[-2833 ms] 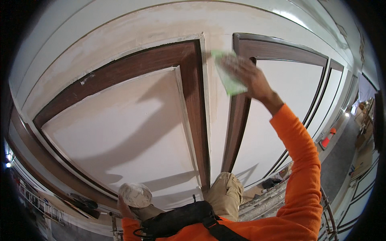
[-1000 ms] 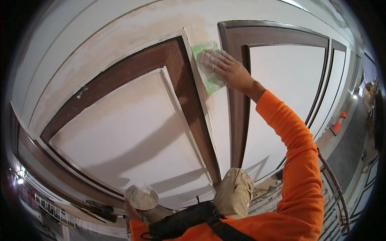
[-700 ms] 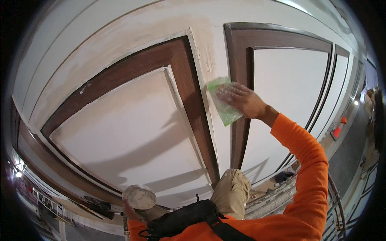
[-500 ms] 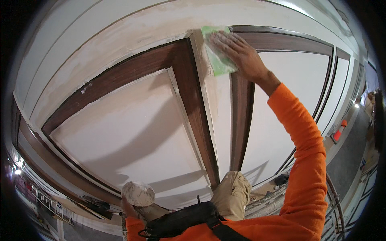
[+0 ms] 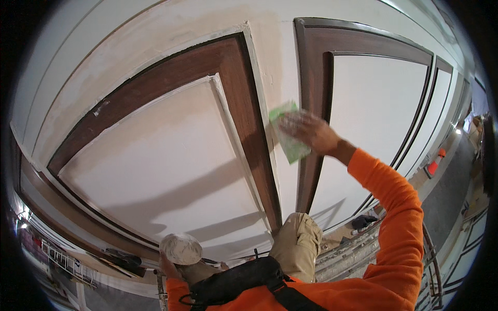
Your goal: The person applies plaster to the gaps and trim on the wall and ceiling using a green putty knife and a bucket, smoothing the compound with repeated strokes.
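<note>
My right hand (image 5: 313, 133), dusted white and slightly blurred, presses a thin green spreader (image 5: 294, 151) against the narrow pale wall strip (image 5: 282, 72). This spreader is flat, rectangular and smeared with white. The strip runs between two dark brown panel frames, the left frame (image 5: 233, 65) and the right frame (image 5: 317, 72). Low at the left, my left hand (image 5: 168, 266) grips a round tub (image 5: 181, 250) by its side. White filler-like material covers the tub's top; most of those fingers are hidden beneath it.
Scaffold planks (image 5: 345, 264) lie beside my knee, with a dark object (image 5: 364, 222) on the ledge by them. A metal rail (image 5: 431, 254) curves at the right. An orange cone (image 5: 434, 165) stands far right, and a ladder (image 5: 67, 267) lies far below left.
My right hand has swept the green spreader down the pale strip, from its top to about halfway. My left hand holds the tub in nearly the same place.
</note>
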### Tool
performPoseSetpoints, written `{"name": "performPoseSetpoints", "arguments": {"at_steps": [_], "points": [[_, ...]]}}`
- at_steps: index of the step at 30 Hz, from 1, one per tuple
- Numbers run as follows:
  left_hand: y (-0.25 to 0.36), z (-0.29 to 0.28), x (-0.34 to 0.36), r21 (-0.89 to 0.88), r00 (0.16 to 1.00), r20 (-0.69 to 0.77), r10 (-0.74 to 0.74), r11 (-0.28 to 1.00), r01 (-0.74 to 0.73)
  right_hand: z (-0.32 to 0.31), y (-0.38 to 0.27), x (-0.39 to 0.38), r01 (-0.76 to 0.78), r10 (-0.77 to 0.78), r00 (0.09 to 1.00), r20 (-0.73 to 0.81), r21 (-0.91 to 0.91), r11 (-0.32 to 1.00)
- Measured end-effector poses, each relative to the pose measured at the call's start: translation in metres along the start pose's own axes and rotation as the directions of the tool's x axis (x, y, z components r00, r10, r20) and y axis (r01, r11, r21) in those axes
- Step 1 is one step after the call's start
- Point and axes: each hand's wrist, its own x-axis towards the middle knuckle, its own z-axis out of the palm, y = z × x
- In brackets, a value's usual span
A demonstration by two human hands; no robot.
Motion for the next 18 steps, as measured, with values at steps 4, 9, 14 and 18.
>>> {"name": "performPoseSetpoints", "arguments": {"at_steps": [4,9,14,18], "points": [[-0.016,-0.020,0.021,0.028,0.997,0.036,0.062,0.998,-0.063,-0.001,-0.027,-0.021,0.052,-0.062,0.995,0.077,0.120,0.991],[-0.045,-0.048,0.052,0.126,0.991,-0.090,0.096,0.989,-0.084,-0.079,0.048,0.067,-0.069,0.026,0.957,-0.290,-0.137,0.988],[-0.028,-0.031,0.034,0.055,0.991,-0.133,-0.005,0.998,0.012,-0.114,0.085,0.118,-0.113,0.046,0.919,-0.391,-0.151,0.982],[-0.033,-0.030,0.021,0.028,0.998,-0.055,0.013,1.000,-0.011,-0.093,0.074,0.099,-0.040,-0.011,0.960,-0.280,-0.176,0.984]]}}
